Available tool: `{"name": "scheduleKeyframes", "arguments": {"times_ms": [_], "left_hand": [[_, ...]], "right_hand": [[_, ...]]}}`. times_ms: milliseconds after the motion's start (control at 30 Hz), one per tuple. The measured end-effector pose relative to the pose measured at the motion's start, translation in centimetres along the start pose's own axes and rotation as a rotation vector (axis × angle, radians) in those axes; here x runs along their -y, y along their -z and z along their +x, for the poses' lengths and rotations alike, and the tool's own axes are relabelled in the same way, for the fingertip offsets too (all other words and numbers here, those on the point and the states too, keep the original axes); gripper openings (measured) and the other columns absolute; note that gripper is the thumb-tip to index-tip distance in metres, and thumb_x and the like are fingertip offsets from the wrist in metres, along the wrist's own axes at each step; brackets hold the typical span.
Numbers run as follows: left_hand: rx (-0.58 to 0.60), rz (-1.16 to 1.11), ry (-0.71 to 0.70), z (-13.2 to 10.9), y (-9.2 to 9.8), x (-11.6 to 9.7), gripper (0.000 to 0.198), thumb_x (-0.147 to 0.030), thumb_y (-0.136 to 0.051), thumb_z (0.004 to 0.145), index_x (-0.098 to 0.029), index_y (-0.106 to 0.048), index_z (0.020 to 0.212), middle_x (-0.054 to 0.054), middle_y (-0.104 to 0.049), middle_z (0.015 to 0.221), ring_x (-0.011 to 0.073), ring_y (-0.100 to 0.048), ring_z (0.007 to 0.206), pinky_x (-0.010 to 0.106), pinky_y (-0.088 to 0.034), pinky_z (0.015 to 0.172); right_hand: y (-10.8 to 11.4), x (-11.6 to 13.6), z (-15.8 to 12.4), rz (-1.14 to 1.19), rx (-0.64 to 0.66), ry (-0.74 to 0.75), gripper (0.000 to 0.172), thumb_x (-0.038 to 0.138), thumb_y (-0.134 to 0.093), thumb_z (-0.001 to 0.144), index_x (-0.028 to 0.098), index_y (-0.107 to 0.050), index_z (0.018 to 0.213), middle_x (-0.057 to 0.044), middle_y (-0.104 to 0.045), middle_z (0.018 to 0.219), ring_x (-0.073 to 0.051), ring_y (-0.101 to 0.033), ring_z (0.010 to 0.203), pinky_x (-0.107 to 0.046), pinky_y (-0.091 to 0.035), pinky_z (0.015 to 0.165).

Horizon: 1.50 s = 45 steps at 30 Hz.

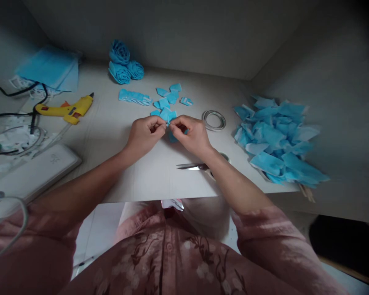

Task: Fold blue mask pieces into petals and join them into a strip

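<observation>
My left hand (147,133) and my right hand (190,133) meet above the middle of the desk. Their fingertips pinch a small blue fabric piece (172,137), mostly covered by the fingers. Just beyond the fingertips lie several cut blue pieces (164,103), with a small folded blue bundle (186,101) to their right. A pleated blue strip (134,97) rests to the left of them. Under my right forearm are scissors (192,166), blades pointing left, handles partly hidden by the arm. A roll of tape (214,120) lies flat to the right of my right hand.
Three blue fabric roses (119,73) stand at the back. On the left are a yellow glue gun (72,110), stacked blue face masks (49,69), black cables, white scraps (17,137) and a white power bank (39,172). A large heap of blue pieces (276,137) lies right, near the wall.
</observation>
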<state>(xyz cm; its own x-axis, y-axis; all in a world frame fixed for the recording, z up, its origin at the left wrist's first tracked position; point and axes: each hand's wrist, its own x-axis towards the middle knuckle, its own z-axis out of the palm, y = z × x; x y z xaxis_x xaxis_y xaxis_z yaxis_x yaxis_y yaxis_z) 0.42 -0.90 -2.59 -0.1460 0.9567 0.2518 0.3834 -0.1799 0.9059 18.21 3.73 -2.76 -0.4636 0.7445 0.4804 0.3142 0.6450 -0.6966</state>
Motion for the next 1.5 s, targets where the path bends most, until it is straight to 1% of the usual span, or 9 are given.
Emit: {"name": "scheduleKeyframes", "arguments": {"times_ms": [433, 600, 733, 833, 933, 1033, 1133, 1333, 1500], "left_hand": [[0.003, -0.033, -0.003, 0.1, 0.1, -0.4, 0.013, -0.032, -0.063, 0.075, -0.020, -0.068, 0.073, -0.001, -0.061, 0.064, 0.0131, -0.050, 0.063, 0.027, -0.037, 0.060], [0.046, -0.260, 0.154, 0.5, 0.5, -0.7, 0.019, -0.039, -0.065, 0.082, -0.021, -0.064, 0.077, -0.001, -0.055, 0.061, 0.0112, -0.044, 0.053, 0.026, -0.032, 0.051], [0.012, -0.438, 0.285, 1.1, 0.7, -0.5, 0.028, -0.044, -0.076, 0.083, -0.023, -0.060, 0.094, -0.002, -0.059, 0.069, 0.0102, -0.049, 0.051, 0.025, -0.034, 0.048], [0.129, -0.557, 0.334, 1.3, 0.8, -0.4, 0.038, -0.051, -0.080, 0.081, -0.023, -0.064, 0.102, -0.001, -0.063, 0.074, 0.0114, -0.054, 0.053, 0.026, -0.039, 0.048], [0.216, -0.565, 0.328, 1.2, 1.0, -0.3, 0.033, -0.046, -0.085, 0.075, -0.021, -0.065, 0.085, 0.001, -0.062, 0.070, 0.0109, -0.052, 0.054, 0.025, -0.039, 0.049], [0.185, -0.524, 0.288, 1.1, 1.1, -0.2, 0.028, -0.035, -0.086, 0.072, -0.021, -0.062, 0.074, -0.001, -0.058, 0.064, 0.0103, -0.050, 0.054, 0.024, -0.038, 0.050], [0.154, -0.483, 0.271, 1.1, 1.0, -0.2, 0.021, -0.030, -0.082, 0.074, -0.020, -0.063, 0.073, -0.001, -0.057, 0.062, 0.0102, -0.049, 0.053, 0.024, -0.037, 0.050], [0.099, -0.361, 0.186, 0.8, 0.6, -0.8, 0.018, -0.026, -0.078, 0.074, -0.020, -0.062, 0.068, -0.003, -0.054, 0.057, 0.0095, -0.045, 0.052, 0.024, -0.036, 0.051], [0.090, -0.360, 0.202, 0.8, 0.6, -0.6, 0.020, -0.029, -0.079, 0.074, -0.020, -0.063, 0.068, -0.002, -0.055, 0.057, 0.0096, -0.046, 0.052, 0.023, -0.037, 0.051]], "right_hand": [[0.0, 0.1, 0.3, 0.154, 0.012, -0.124, 0.015, 0.031, -0.062, 0.088, 0.021, -0.066, 0.079, 0.000, -0.068, 0.075, -0.013, -0.056, 0.069, -0.028, -0.047, 0.071], [0.5, 0.1, 0.9, 0.429, 0.006, -0.276, 0.025, 0.045, -0.072, 0.084, 0.022, -0.064, 0.078, 0.002, -0.062, 0.070, -0.011, -0.054, 0.063, -0.025, -0.048, 0.061], [1.0, 0.1, 1.1, 0.644, 0.027, -0.411, 0.036, 0.053, -0.082, 0.078, 0.022, -0.063, 0.079, 0.003, -0.064, 0.071, -0.009, -0.055, 0.060, -0.023, -0.051, 0.058], [1.1, 0.3, 1.1, 0.686, 0.058, -0.446, 0.039, 0.053, -0.086, 0.075, 0.022, -0.064, 0.079, 0.004, -0.064, 0.070, -0.008, -0.055, 0.059, -0.022, -0.052, 0.058], [1.1, 0.4, 1.0, 0.688, 0.093, -0.445, 0.039, 0.053, -0.087, 0.075, 0.021, -0.065, 0.078, 0.004, -0.064, 0.070, -0.008, -0.056, 0.060, -0.022, -0.053, 0.058], [1.2, 0.3, 1.0, 0.696, 0.131, -0.468, 0.036, 0.052, -0.084, 0.077, 0.021, -0.066, 0.081, 0.002, -0.067, 0.073, -0.009, -0.058, 0.062, -0.022, -0.055, 0.059], [1.1, 0.2, 1.1, 0.720, 0.151, -0.501, 0.038, 0.057, -0.079, 0.082, 0.021, -0.069, 0.088, 0.000, -0.069, 0.075, -0.011, -0.061, 0.064, -0.024, -0.055, 0.059], [0.7, 0.1, 1.1, 0.621, 0.150, -0.436, 0.050, 0.059, -0.094, 0.068, 0.021, -0.062, 0.073, 0.004, -0.061, 0.065, -0.009, -0.053, 0.059, -0.022, -0.052, 0.058], [0.7, -0.1, 1.3, 0.581, 0.152, -0.425, 0.048, 0.060, -0.091, 0.072, 0.021, -0.062, 0.073, 0.003, -0.062, 0.068, -0.009, -0.052, 0.059, -0.023, -0.052, 0.058]]}}
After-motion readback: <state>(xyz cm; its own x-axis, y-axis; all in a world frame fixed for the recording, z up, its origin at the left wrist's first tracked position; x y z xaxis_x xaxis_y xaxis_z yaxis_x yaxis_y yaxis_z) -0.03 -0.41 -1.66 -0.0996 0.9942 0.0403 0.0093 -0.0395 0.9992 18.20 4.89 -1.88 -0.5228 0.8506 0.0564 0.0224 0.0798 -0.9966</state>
